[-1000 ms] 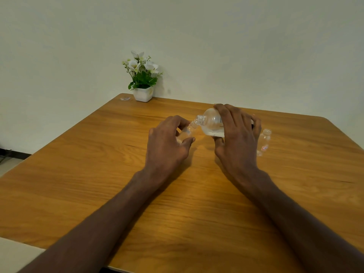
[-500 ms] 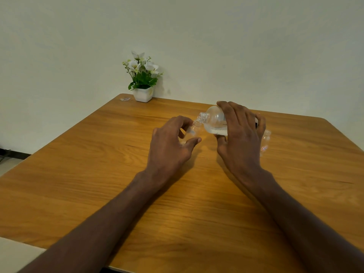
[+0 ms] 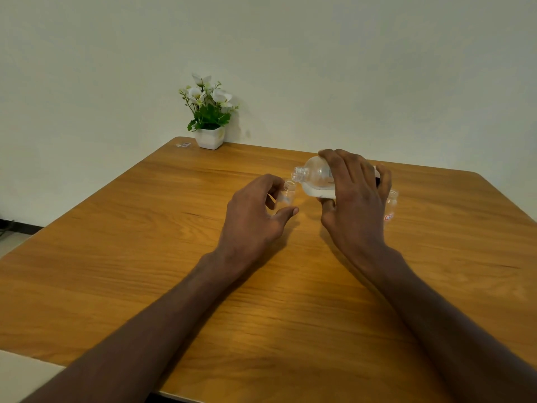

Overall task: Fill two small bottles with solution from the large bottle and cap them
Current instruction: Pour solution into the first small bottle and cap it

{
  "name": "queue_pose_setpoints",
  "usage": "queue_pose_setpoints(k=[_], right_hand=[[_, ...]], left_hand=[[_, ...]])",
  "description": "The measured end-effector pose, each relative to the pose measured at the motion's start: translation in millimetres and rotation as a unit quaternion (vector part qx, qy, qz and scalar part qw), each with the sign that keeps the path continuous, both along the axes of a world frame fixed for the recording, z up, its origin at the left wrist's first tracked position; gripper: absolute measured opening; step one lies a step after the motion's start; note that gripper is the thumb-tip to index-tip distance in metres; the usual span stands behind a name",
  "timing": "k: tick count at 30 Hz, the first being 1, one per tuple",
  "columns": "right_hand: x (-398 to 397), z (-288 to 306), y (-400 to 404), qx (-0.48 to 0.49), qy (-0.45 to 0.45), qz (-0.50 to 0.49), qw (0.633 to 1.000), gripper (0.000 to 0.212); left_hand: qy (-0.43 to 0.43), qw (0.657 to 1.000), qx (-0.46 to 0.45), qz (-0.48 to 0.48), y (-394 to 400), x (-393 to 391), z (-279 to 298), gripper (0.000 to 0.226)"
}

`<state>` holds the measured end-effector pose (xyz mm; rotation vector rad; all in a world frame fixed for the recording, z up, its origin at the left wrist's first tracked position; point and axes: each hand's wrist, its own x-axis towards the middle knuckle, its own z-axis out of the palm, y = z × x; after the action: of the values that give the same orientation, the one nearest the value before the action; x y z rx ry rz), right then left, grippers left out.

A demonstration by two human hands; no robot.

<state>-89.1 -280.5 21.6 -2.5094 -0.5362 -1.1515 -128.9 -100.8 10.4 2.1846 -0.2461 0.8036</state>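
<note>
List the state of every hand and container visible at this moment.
Left hand: fingers curled round the small clear glass bottle.
Small clear glass bottle: upright, uncapped, fill level unclear.
Right hand: grips the large clear plastic bottle.
Large clear plastic bottle: uncapped, tipped, mouth above the small bottle, liquid inside.
Second small clear bottle: upright on the wooden table, uncapped.

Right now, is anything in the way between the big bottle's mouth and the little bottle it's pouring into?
Nothing visible. The big bottle, tilted in the right hand, has its open mouth just above the little bottle, uncapped in the left hand.
</note>
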Motion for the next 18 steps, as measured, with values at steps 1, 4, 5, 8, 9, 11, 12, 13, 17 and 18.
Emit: queue_pose_setpoints(k=[1, 4, 5, 8, 9, 11, 12, 13, 17, 18], right_hand=[[0.3, -0.5, 0.1, -0.001, 0.001, 0.000, 1.000, 0.084], [1.1, -1.9, 0.1, -0.007, 0.001, 0.000, 1.000, 0.085], [1.5, -2.2, 0.0, -0.008, 0.001, 0.000, 1.000, 0.085], [2.1, -2.7, 0.0, -0.011, 0.000, -0.001, 1.000, 0.085], [2.2, -2.7, 0.0, -0.012, 0.002, 0.000, 1.000, 0.085], [2.2, -2.7, 0.0, -0.016, 0.006, 0.001, 1.000, 0.085], [2.3, -2.7, 0.0, -0.017, 0.007, 0.001, 1.000, 0.085], [2.3, -2.6, 0.0, -0.018, 0.008, 0.002, 1.000, 0.085], [1.7, -3.4, 0.3, -0.018, 0.011, 0.004, 1.000, 0.086], [1.5, -3.5, 0.2, -0.017, 0.011, 0.005, 1.000, 0.087]], left_hand=[[0.002, 1.000, -0.001, 0.000, 0.2, -0.2, -0.2, 0.046], [0.009, 1.000, 0.000, 0.002, 1.0, -0.4, -0.9, 0.045], [0.010, 1.000, 0.002, 0.001, 1.3, -0.3, -1.4, 0.045], [0.023, 1.000, 0.006, -0.001, 1.7, 0.2, -2.2, 0.044], [0.027, 1.000, 0.005, 0.000, 2.1, 0.6, -2.4, 0.044], [0.037, 0.999, 0.003, 0.004, 2.7, 1.1, -2.7, 0.044], [0.042, 0.999, 0.003, 0.005, 2.7, 1.3, -2.7, 0.044], [0.044, 0.999, 0.003, 0.005, 2.7, 1.3, -2.8, 0.043], [0.044, 0.999, 0.001, 0.005, 2.5, 0.8, -2.5, 0.043], [0.042, 0.999, 0.001, 0.006, 2.7, 0.8, -2.3, 0.043]])
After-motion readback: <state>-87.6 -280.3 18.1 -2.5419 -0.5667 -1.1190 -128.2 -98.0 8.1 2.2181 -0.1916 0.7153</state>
